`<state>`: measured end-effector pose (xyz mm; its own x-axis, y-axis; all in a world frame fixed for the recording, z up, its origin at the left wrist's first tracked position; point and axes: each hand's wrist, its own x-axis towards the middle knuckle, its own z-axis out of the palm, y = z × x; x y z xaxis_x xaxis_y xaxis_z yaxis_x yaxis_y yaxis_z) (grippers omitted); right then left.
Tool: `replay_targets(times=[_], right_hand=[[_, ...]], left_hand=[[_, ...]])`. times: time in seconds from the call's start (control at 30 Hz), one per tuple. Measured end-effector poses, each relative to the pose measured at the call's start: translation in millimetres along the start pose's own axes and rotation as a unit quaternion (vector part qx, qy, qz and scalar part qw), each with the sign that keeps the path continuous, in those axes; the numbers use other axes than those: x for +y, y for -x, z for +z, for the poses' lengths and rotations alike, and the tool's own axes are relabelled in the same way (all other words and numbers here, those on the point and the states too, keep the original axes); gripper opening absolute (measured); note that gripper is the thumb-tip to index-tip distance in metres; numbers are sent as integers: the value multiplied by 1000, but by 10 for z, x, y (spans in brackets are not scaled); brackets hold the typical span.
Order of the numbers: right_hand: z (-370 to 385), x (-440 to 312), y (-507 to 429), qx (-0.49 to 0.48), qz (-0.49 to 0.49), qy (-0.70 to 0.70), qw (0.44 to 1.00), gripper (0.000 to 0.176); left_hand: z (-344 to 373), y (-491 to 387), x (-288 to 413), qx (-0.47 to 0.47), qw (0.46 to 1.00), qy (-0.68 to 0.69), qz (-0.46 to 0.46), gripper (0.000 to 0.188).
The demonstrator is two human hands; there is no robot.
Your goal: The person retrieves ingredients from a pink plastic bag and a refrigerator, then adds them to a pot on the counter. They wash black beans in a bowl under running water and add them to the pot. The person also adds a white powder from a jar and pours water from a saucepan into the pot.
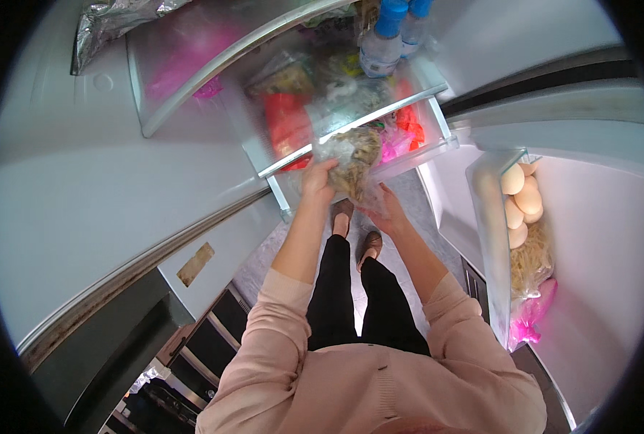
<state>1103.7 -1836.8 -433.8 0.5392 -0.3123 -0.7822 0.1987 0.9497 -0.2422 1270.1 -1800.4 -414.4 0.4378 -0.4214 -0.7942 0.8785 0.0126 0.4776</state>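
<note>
A clear plastic bag of greenish-brown dried food (357, 157) hangs between my hands at the front of a pulled-out clear refrigerator drawer (268, 187). My left hand (318, 179) grips the bag's left side, thumb over the plastic. Lower on the right, my right hand (387, 211) has its fingers against the bag's loose bottom end. Behind the bag, the drawer holds a red package (288, 122), more clear bags (349, 103) and a pink plastic bag (395, 144). A glass shelf edge (354, 126) crosses above the drawer.
Water bottles with blue caps (381, 46) stand at the back right. The open refrigerator door (599, 233) on my right has a bin with several eggs (527, 198), a bag of pale dried strips (531, 260) and a pink bag (533, 314). A foil bag (116, 27) sits upper left.
</note>
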Motion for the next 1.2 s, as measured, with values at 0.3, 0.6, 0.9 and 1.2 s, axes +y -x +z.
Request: replay_targets(times=[0.3,0.6,0.9,1.2], right_hand=[[57,-111,179,-28,10,94,995,24],[160,-207,84,16,-16,227,974,37],[472,-441,-271,-74,-54,216,972,34],[773,-633,-816,-129,-59,249,958,18]], left_hand=[[-18,-1058,-41,148,925,-233,263,38],[-199,-336,-6,20,665,-645,375,82],[-757,1042,359,-30,620,-693,366,62],[-1049,1499,148,-115,680,-659,300,33]])
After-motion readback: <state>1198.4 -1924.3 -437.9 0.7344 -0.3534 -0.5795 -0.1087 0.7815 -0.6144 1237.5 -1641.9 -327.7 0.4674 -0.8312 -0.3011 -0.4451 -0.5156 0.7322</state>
